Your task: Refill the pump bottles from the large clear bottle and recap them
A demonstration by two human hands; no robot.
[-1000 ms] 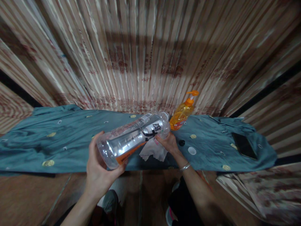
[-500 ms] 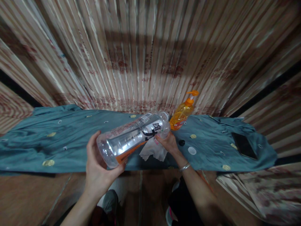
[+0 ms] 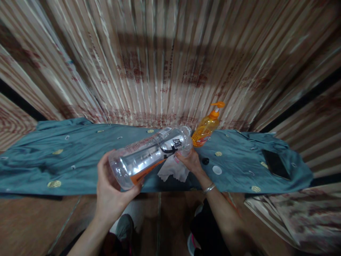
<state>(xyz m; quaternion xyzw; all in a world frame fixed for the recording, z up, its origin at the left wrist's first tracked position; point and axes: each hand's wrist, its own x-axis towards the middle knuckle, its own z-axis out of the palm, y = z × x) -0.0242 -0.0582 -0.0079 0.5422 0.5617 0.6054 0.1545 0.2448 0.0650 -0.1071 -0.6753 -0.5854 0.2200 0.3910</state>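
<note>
The scene is dim and warm-toned, with a muddy reddish cast over the striped curtain (image 3: 170, 71) behind the hands. A broad dark shadow band with a vertical bar lies across the curtain above the hands, which points to light from behind the viewer. The clear bottle (image 3: 149, 156) held between the left hand (image 3: 112, 188) and right hand (image 3: 190, 161) catches pale highlights along its side, the brightest patch in the frame. Strong wide-angle distortion bends the curtain stripes outward and curves the cloth-covered bench (image 3: 53, 160). Corners are soft and smeared, especially lower right; the floor below the hands falls into deep shadow. Fine noise dulls detail throughout.
</note>
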